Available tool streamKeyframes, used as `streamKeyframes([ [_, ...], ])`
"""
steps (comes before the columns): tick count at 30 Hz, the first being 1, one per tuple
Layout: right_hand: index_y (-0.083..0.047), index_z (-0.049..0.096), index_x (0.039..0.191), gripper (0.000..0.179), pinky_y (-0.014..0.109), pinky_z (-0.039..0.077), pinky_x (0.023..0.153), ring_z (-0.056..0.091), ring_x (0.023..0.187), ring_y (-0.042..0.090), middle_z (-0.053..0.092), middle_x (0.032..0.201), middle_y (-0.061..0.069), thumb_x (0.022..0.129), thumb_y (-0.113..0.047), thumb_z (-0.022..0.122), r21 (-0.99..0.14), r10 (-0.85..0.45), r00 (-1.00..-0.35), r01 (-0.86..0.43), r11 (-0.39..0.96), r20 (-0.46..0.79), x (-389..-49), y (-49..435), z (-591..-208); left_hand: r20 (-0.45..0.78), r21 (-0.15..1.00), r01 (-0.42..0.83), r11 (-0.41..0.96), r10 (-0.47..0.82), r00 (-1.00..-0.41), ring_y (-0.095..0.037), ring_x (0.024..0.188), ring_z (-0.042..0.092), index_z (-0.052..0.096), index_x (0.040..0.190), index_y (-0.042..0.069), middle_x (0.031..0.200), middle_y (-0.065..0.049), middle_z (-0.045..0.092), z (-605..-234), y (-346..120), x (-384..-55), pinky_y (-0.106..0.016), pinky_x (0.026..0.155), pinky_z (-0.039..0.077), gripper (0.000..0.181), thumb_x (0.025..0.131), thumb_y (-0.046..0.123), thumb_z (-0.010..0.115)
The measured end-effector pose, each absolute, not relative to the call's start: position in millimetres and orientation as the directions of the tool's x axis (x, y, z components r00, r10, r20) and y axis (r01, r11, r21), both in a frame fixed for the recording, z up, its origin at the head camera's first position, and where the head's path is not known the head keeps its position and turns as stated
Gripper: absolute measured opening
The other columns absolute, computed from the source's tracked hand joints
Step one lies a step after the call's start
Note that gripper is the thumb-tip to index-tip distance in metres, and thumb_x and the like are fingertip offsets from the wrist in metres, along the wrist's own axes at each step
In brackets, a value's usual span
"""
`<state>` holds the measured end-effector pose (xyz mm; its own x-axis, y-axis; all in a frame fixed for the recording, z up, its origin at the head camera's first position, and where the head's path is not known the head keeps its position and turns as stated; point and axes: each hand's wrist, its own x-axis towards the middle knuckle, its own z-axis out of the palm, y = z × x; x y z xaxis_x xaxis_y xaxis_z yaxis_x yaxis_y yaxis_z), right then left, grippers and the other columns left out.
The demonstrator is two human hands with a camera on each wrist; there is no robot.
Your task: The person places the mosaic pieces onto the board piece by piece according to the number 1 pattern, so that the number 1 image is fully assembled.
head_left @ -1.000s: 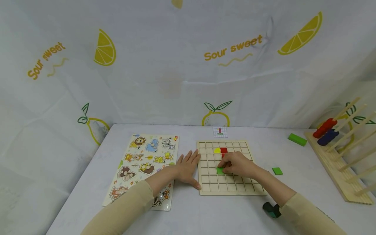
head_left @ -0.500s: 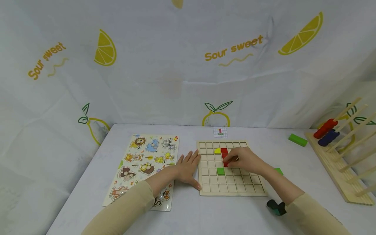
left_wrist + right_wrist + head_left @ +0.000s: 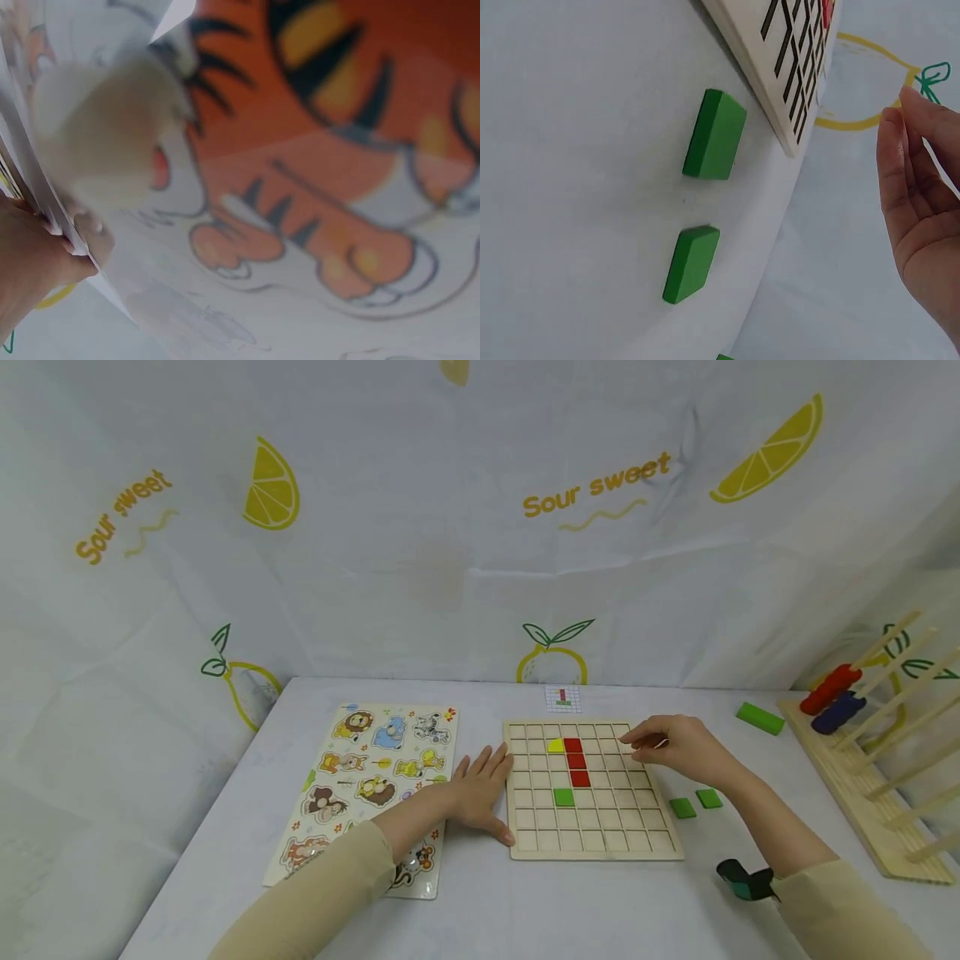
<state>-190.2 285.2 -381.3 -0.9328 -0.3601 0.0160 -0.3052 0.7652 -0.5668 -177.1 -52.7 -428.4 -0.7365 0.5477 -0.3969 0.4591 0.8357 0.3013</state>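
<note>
A wooden grid board (image 3: 536, 839) lies on the table with several red tiles (image 3: 577, 761) in a column, a yellow rounded tile (image 3: 556, 746) beside the top one, and a green tile (image 3: 563, 797) lower down. My left hand (image 3: 478, 792) rests with fingers spread at the board's left edge. Above the board's right side hovers my right hand (image 3: 670, 747), thumb and fingertips close together with nothing visible between them. Two loose green square tiles, one nearer (image 3: 682, 807) and one farther (image 3: 708, 798), lie right of the board; the right wrist view shows both as thick blocks.
An animal puzzle board (image 3: 360, 814) lies at left. Behind the grid is a small pattern card (image 3: 562, 697). At right are a green block (image 3: 761, 717), a wooden peg stand (image 3: 862, 793) with red and blue beads, and a dark strap-like piece (image 3: 746, 881) by the right sleeve.
My right hand has left the green tile, passed over the red tiles, and moved right to the board's edge. The red column and loose green tiles are uncovered. My left hand stays put.
</note>
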Motion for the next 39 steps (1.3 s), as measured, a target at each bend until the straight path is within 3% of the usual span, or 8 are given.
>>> streamKeyframes([
  [28, -0.001, 0.071, 0.112, 0.030, 0.017, 0.053, 0.072, 0.059, 0.085, -0.009, 0.074, 0.109, 0.012, 0.090, -0.021, 0.070, -0.600, -0.299, -0.928, -0.110, 0.792, -0.224, -185.3, 376.6, -408.3, -0.400, 0.296, 0.451, 0.842, 0.538, -0.742, -0.028, 0.158, -0.007, 0.003, 0.160, 0.011, 0.169, -0.005, -0.010, -429.4, -50.8, -177.3, -0.054, 0.128, 0.004, 0.124, 0.074, 0.060, 0.078],
  [39, -0.001, 0.071, 0.107, 0.025, 0.017, 0.050, 0.071, 0.055, 0.083, -0.005, 0.073, 0.105, 0.010, 0.091, -0.020, 0.069, -0.609, -0.336, -0.898, -0.101, 0.787, -0.285, -184.6, 388.9, -414.2, -0.398, 0.293, 0.457, 0.840, 0.542, -0.741, -0.028, 0.158, -0.006, 0.002, 0.160, 0.011, 0.169, -0.006, -0.010, -428.1, -50.9, -176.8, -0.054, 0.127, 0.005, 0.124, 0.074, 0.060, 0.077],
])
